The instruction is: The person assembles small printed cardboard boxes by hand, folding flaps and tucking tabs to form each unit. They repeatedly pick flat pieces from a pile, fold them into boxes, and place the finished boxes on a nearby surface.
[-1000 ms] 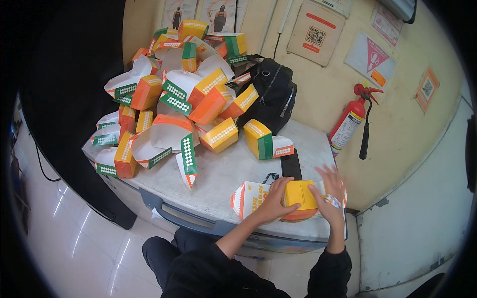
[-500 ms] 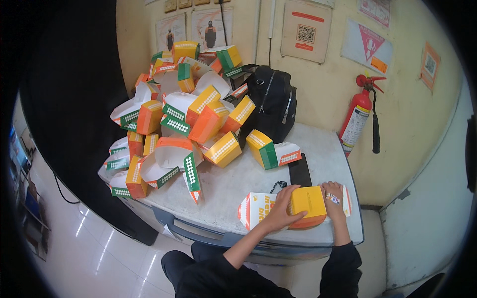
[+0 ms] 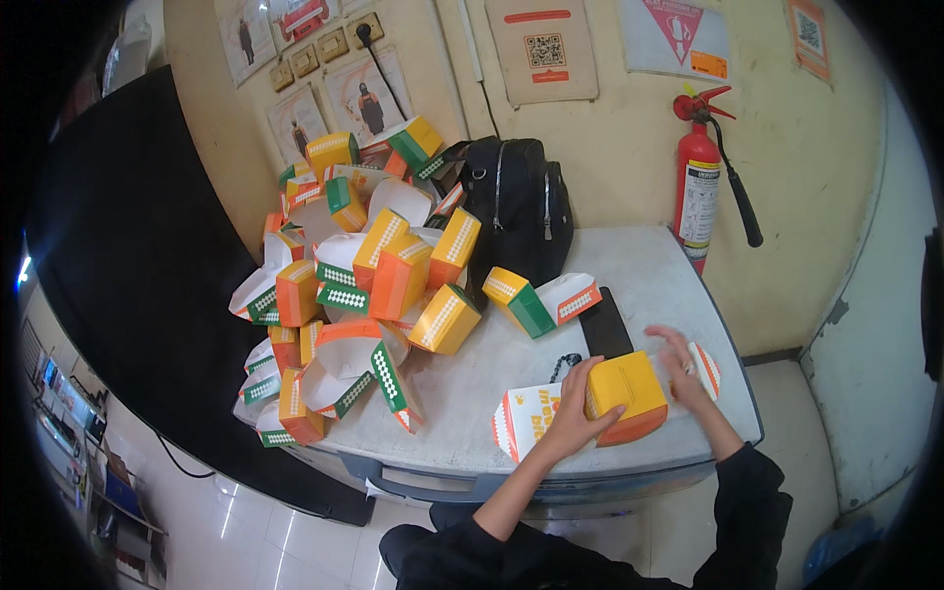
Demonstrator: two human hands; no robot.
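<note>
A yellow and orange paper food carton (image 3: pixel 627 385) lies near the table's front edge, its box part raised in the middle. A white flap with orange print (image 3: pixel 526 418) spreads out on its left side, and another patterned flap (image 3: pixel 705 372) shows at the right. My left hand (image 3: pixel 580 413) grips the box part from the left, thumb across its near face and fingers along the far left edge. Just off the carton's right side hovers my right hand (image 3: pixel 680 366), fingers apart and slightly blurred, partly in front of the right flap.
Behind the carton lie a black phone (image 3: pixel 605 323) and a dark beaded cord (image 3: pixel 564 366). One folded carton (image 3: pixel 526 300) sits beyond. Many cartons (image 3: pixel 393 265) are heaped at left, against a black backpack (image 3: pixel 519 202). A red fire extinguisher (image 3: pixel 698 192) hangs on the wall.
My right hand has lifted off the carton's right side and opened its fingers. My left hand keeps its grip on the box part. The whole view has tilted and shifted.
</note>
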